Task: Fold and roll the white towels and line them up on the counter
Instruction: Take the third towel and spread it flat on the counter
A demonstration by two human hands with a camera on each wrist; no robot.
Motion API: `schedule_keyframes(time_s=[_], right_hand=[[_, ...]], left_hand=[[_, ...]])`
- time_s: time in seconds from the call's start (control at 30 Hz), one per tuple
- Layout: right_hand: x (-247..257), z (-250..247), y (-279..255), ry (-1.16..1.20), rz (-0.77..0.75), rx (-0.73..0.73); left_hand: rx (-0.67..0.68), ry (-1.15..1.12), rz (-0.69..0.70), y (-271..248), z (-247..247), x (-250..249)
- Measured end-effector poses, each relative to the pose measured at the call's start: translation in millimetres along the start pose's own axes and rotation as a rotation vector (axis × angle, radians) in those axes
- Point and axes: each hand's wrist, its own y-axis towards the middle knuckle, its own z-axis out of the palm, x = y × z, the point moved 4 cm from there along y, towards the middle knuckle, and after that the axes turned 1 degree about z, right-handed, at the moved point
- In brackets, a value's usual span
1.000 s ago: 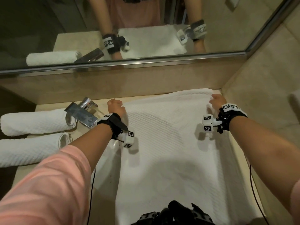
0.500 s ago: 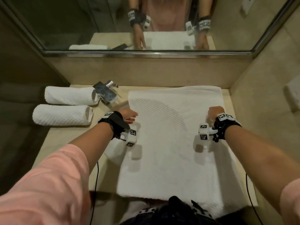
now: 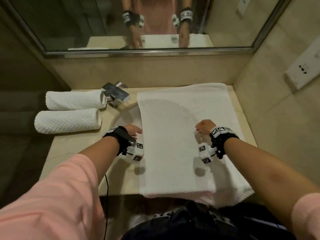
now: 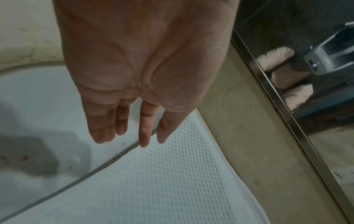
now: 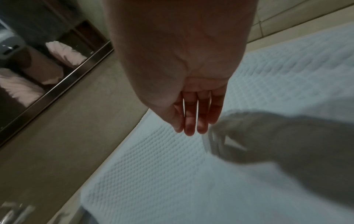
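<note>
A white waffle towel (image 3: pixel 173 153) lies flat on the counter, its near edge hanging over the front. My left hand (image 3: pixel 135 131) hovers at its left edge, fingers straight and holding nothing. The left wrist view shows those fingers (image 4: pixel 122 125) above the towel (image 4: pixel 172 181) edge and the sink basin (image 4: pixel 38 106). My right hand (image 3: pixel 203 126) is over the towel's right half. In the right wrist view its fingers (image 5: pixel 193 121) are straight above the towel (image 5: pixel 153 181), and whether they touch it does not show. Two rolled white towels (image 3: pixel 74 100) (image 3: pixel 67 121) lie side by side at the left.
A chrome faucet (image 3: pixel 116 94) stands between the rolled towels and the flat towel. The sink basin (image 3: pixel 124 116) is partly covered by the towel. A mirror (image 3: pixel 138 32) runs along the back wall. A tiled wall with a socket plate (image 3: pixel 301 70) closes the right side.
Both hands have come back from the towel's far corners toward me, to about the middle of the towel. The towel stays flat.
</note>
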Motion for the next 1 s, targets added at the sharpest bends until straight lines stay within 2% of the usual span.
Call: schedule_keyframes(time_s=[0.1, 0.3, 0.57, 0.73, 0.87, 1.0], right_hand=[[15.9, 32.8, -38.5, 0.005, 0.01, -0.017], [54.2, 99.9, -98.3, -0.151, -0.022, 0.032], [89.4, 162.7, -132.2, -0.28, -0.064, 0.164], [93.4, 192.5, -143.1, -0.377, -0.058, 0.242], [92.1, 206.3, -148.7, -0.46, -0.08, 0.243], [86.6, 215.6, -152.0, -0.513, -0.081, 0.22]], left_hand=[[0.084, 0.085, 0.005, 2.8, -2.1, 11.3], [0.222, 0.232, 0.071, -6.1, 0.5, 18.6], [0.374, 0.356, 0.111, -7.9, 20.1, 24.2], [0.411, 0.332, 0.087, 5.1, 29.9, 32.1], [0.418, 0.256, 0.05, 46.6, 31.3, 45.6], [0.395, 0.211, 0.008, 24.8, 35.3, 44.0]])
